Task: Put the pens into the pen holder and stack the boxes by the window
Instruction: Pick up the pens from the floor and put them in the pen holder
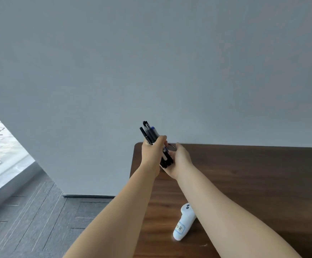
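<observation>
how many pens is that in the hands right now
About 4 pens, bunched together: the left hand grips their middle, the right hand supports the bottom ends. More may be hidden behind the fingers.

Single head view, looking forward-down past forearms at table (pixel 244 174) corner, wall behind.

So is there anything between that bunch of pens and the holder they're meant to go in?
Nothing visible. The left hand grips the pens directly above the pen holder, which the right hand mostly hides; only part of its metal rim shows.
</observation>
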Demonstrator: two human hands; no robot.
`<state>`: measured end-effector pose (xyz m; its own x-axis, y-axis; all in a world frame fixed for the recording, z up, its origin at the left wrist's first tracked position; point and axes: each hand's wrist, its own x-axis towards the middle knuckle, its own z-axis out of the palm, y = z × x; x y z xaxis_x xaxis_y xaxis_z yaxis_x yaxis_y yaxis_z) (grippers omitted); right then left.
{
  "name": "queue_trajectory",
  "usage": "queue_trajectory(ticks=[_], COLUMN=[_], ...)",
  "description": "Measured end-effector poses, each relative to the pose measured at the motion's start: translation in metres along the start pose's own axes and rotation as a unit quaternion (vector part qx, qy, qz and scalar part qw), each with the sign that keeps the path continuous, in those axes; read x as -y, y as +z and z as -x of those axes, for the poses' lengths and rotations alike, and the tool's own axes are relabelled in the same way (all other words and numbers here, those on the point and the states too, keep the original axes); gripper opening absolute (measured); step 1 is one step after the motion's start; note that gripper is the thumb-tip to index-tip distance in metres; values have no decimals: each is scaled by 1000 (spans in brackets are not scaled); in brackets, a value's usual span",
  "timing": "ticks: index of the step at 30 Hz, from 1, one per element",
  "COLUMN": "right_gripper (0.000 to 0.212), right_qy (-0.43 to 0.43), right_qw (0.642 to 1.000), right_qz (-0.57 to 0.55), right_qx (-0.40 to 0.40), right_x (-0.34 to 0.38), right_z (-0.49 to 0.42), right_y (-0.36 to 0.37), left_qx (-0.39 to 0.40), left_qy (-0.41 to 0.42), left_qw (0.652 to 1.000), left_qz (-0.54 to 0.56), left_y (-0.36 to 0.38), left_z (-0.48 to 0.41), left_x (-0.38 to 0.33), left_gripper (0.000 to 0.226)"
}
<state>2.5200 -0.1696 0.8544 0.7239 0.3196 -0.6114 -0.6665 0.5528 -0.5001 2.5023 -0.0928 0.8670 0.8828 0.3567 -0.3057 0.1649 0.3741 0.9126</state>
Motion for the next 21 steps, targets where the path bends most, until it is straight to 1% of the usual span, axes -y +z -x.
queue_trajectory(ticks=[2,4,6,7,9,11,13,15,16,17,18,19,21], right_gripper=[60,59,62,63,61,50,47,53,55,56,57,55,49], right_qy=[-2,-4,-12,-25,-75,-131,-158,-168,-171,-172,-173,-174,-173], right_qw=[999,998,997,994,976,953,944,938,936,934,932,932,931], right_qz=[29,53,77,108,203,267,283,296,302,308,311,313,320], right_qx=[-17,-15,-5,-2,-32,-61,-56,-62,-62,-62,-60,-52,-27], right_x=[2,5,13,19,34,51,62,65,64,63,62,60,56], right_z=[-17,-31,-40,-44,-55,-66,-80,-94,-100,-106,-110,-113,-120], right_y=[1,2,3,2,0,-1,-3,-7,-9,-11,-13,-16,-21], left_qx=[-7,-16,-13,-10,-5,-3,4,10,7,1,-7,-18,-53], left_qy=[1,0,-6,-8,2,16,24,28,31,36,47,69,118], left_qw=[1000,1000,1000,1000,998,995,992,988,985,980,970,958,930], left_qz=[-7,-13,-20,-26,-62,-94,-122,-154,-172,-197,-236,-277,-345], left_y=[4,9,14,16,20,24,28,32,34,34,35,35,32], left_z=[-16,-30,-46,-56,-76,-93,-105,-116,-122,-129,-134,-138,-144], left_x=[10,18,20,20,15,15,23,37,44,51,56,60,68], left_gripper=[25,28,20,16,15,13,14,20,17,8,6,10,9])
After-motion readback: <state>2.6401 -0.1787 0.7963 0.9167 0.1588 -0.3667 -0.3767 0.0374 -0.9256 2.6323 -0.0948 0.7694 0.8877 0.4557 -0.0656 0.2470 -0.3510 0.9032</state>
